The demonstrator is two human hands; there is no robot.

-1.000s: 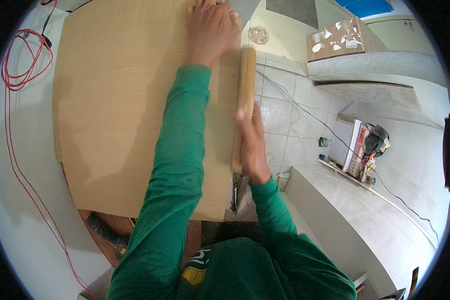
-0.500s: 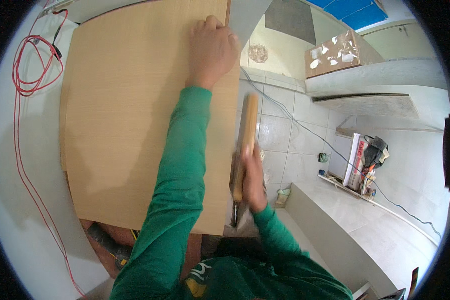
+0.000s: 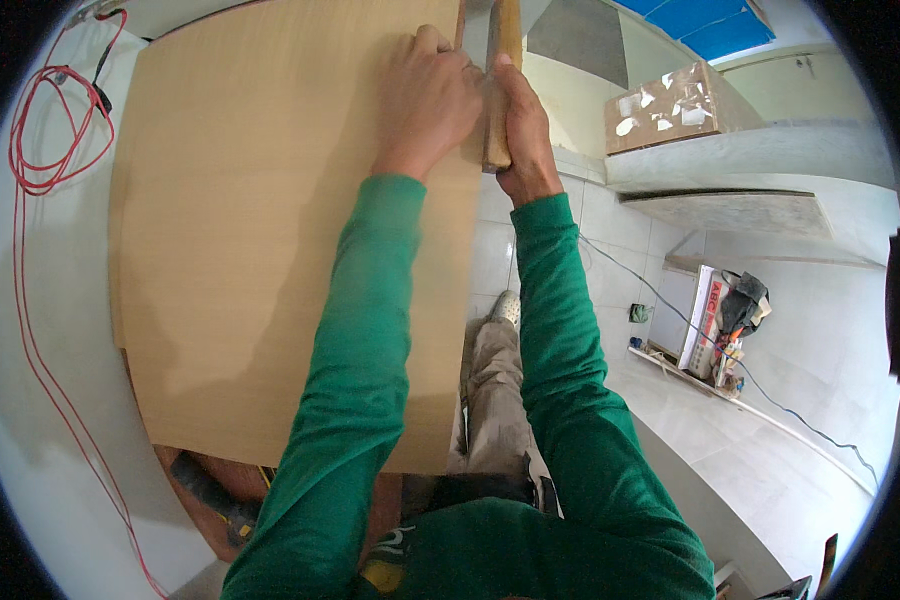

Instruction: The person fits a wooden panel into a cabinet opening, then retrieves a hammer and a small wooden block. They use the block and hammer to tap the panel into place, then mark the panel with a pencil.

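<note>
A large light wood-grain panel (image 3: 240, 220) lies flat in front of me. On its far right part rests my left hand (image 3: 430, 105), its fingers curled down near the right edge; what they hold, if anything, is hidden. My right hand (image 3: 528, 130) is closed round a long, narrow wooden bar (image 3: 501, 120), thumb along its top. The bar stands lengthwise along the panel's right edge, right beside my left hand. Its far end runs out of the top of the picture, and its underside is hidden.
Red cable (image 3: 55, 165) hangs coiled at the left. A dark power tool (image 3: 210, 490) sits below the panel's near left corner. At the right are a brown box (image 3: 670, 110), a grey cable (image 3: 660, 290) and a container of tools (image 3: 715, 320). My foot (image 3: 507, 308) is on the tiled floor.
My right hand has carried the wooden bar forward along the panel's right edge, from beside the near part to beside my left hand. My left hand has stayed almost in place.
</note>
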